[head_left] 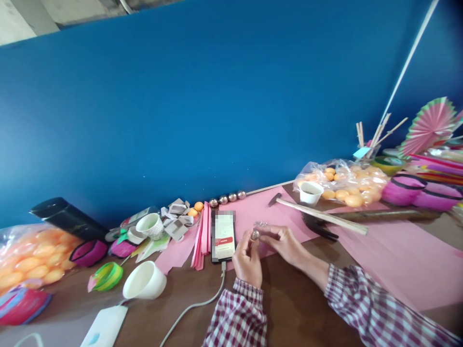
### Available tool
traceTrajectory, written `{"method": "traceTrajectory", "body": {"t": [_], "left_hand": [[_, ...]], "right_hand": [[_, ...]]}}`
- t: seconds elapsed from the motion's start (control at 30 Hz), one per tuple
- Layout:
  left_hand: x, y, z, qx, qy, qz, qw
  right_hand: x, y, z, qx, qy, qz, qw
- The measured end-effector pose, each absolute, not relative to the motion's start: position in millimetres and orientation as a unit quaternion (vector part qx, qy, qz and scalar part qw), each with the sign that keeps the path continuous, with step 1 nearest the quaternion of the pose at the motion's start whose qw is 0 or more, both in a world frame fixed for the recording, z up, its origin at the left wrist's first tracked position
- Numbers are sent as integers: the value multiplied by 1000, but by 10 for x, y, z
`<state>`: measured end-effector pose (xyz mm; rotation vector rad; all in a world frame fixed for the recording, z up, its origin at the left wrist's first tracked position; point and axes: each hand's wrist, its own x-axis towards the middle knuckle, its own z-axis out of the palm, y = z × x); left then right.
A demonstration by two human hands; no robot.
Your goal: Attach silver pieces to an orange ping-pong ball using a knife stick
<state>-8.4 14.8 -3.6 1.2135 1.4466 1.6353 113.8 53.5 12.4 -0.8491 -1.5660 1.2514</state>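
Observation:
A small shiny silver ball (255,234) is pinched in the fingertips of my left hand (248,262). My right hand (285,245) reaches in from the right, its thumb and index finger closed at the side of the same ball. Just behind the fingers lies a small shiny scrap (260,223), too small to make out. Left of my hands, a phone (223,238) lies on pink paper with a cable plugged into its lower end. Several more silver balls (232,197) stand in a row along the wall behind the phone.
Two hammers lie to the right, one with a pale wooden handle (325,218). Behind them are a white cup (311,193) and a bag of orange balls (356,185). At left stand a white bowl (144,280), a power bank (104,327) and a black bottle (68,219). A blue wall (217,106) bounds the back.

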Motion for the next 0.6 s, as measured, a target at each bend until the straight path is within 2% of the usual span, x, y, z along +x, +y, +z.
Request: {"method": "traceTrajectory", "body": {"t": [0.3, 0.5, 0.6], "left_hand": [[-75, 165, -5, 453, 537, 625, 341], [-59, 197, -59, 404, 477, 648, 435], [-57, 205, -74, 388, 471, 655, 445]], "right_hand": [[1122, 531, 110, -345, -654, 480, 472], [1102, 503, 105, -347, -670, 442, 485], [1102, 488, 117, -348, -683, 420, 485]]}}
